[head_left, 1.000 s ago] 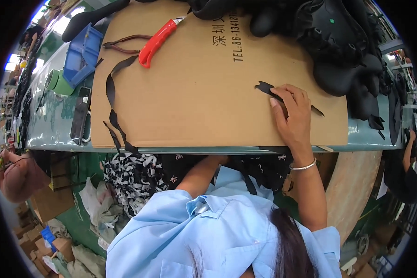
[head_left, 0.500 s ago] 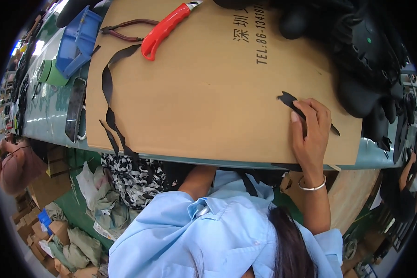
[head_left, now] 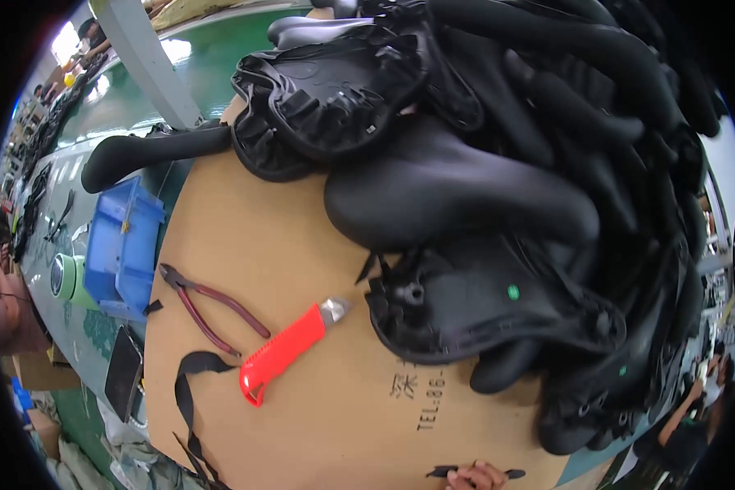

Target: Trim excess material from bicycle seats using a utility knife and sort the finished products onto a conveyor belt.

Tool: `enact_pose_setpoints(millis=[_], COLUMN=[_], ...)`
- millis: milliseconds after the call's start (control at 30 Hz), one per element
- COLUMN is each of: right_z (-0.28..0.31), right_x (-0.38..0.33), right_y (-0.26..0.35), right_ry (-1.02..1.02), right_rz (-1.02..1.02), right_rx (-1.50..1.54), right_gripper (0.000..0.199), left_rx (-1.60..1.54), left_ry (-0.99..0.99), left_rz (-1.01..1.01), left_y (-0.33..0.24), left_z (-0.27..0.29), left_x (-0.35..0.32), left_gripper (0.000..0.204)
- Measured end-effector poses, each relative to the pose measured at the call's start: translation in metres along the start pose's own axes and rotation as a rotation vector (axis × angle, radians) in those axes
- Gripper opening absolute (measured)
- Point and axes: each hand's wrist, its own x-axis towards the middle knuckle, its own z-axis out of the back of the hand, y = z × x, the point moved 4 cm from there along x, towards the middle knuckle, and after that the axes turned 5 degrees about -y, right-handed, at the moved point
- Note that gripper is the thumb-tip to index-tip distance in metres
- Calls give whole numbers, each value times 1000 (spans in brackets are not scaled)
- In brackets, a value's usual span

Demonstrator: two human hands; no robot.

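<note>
At the bottom edge my right hand has its fingers curled over a short black strip, whose two ends stick out on either side. Under it is a flat sheet of brown cardboard. My left hand is out of the picture. Left of centre lies a red utility knife with its metal tip pointing up and right. Cutting pliers with dark red handles rest just beyond it, jaws to the far left. A long, twisted black strip runs down the left part of the cardboard.
Black bicycle saddles are heaped across the far and right side, some with undersides up. One more saddle juts out at left. A blue bin, a green round container and a dark phone-like slab stand along the left.
The view has tilted up toward the saddle heap, so knife, pliers and my right hand sit lower in the picture. My right hand stays at the short strip.
</note>
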Motion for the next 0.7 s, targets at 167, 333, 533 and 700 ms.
enact_pose_setpoints(millis=[167,333,533,700], right_z=[4,-7,-3,10], right_x=[2,-5,-9,48], right_y=[-1,-4,-2,24], right_ry=[-30,-112,-121,-56], right_rz=[84,124,183,83], right_rx=[-24,-13,-40,300], right_gripper=[23,25,26,21], left_rx=[-58,-33,-18,34], left_ry=[-8,-50,-82,-151], left_rz=[31,-5,-23,10], left_y=[-31,-46,-59,-90], left_z=[18,40,17,16], left_x=[11,-3,-92,-172], left_gripper=[34,34,34,34])
